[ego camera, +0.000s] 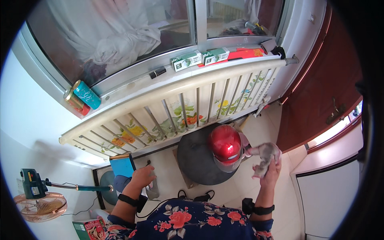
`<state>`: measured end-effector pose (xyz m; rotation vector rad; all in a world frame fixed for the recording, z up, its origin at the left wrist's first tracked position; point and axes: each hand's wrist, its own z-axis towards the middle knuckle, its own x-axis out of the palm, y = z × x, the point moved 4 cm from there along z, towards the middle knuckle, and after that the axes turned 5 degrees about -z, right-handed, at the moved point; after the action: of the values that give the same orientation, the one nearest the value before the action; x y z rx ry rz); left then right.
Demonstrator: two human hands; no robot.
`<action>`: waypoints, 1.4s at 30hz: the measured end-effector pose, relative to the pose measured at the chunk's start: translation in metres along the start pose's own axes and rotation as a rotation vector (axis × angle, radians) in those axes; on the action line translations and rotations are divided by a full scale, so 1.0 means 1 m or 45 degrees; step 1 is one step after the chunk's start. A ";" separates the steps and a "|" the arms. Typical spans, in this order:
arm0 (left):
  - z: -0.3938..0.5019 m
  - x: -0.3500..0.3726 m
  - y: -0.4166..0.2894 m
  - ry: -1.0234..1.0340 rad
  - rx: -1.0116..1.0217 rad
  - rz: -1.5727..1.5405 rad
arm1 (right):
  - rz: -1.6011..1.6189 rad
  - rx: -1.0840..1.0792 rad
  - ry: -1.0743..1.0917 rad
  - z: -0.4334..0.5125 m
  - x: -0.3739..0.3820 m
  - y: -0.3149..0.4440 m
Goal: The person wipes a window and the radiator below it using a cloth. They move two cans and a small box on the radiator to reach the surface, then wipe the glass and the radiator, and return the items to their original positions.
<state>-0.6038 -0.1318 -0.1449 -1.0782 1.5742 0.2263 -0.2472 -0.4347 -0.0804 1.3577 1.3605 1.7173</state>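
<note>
My right hand (pixel 271 174) grips a crumpled grey-and-pink cloth (pixel 268 154), held up in the air to the right of a round dark table (pixel 192 162). On that table rests a glossy red helmet (pixel 225 141) with a clear visor (pixel 229 165), apart from the hand. My left hand (pixel 143 176) is out to the left with its fingers loosely extended, and nothing shows in it. Just beyond it, partly overlapped in view, are a bright blue box (pixel 123 166) and a dark blue-grey rounded item (pixel 120 182). Whether the hand touches them is hard to tell.
A white radiator (pixel 159 111) with floral decoration runs under the windowsill. Two cans (pixel 87 94) and two green-and-white boxes (pixel 186 61) stand on the sill. A fan (pixel 40 207) is at the left, a red-brown door (pixel 324 90) at the right.
</note>
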 end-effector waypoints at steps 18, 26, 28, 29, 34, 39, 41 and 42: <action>0.015 -0.061 -0.085 0.139 0.414 -2.210 | 0.103 0.254 0.785 -0.077 0.265 -0.064; 0.015 -0.075 -0.073 -0.035 0.435 -2.514 | -0.223 0.194 0.939 -0.078 0.269 -0.082; 0.016 -0.075 -0.075 -0.122 0.473 -2.511 | -0.332 0.059 0.907 -0.074 0.264 -0.082; 0.016 -0.073 -0.077 -0.153 0.469 -2.500 | -0.392 -0.063 0.908 -0.072 0.262 -0.079; 0.024 -0.062 -0.069 -0.463 0.224 -2.206 | -0.684 -0.735 0.890 -0.065 0.254 -0.055; 0.027 -0.047 -0.081 -0.504 0.210 -2.510 | -1.025 -1.207 1.106 -0.084 0.246 -0.044; 0.026 -0.043 -0.092 -0.313 0.238 -2.718 | -0.924 -1.148 1.152 -0.088 0.242 -0.043; 0.025 -0.041 -0.097 -0.208 0.232 -2.821 | -0.870 -1.078 1.156 -0.088 0.240 -0.043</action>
<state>-0.5191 -0.1487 -0.0787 -1.8915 -0.3638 -1.2245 -0.4158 -0.2443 -0.0306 -0.3800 1.0404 2.0433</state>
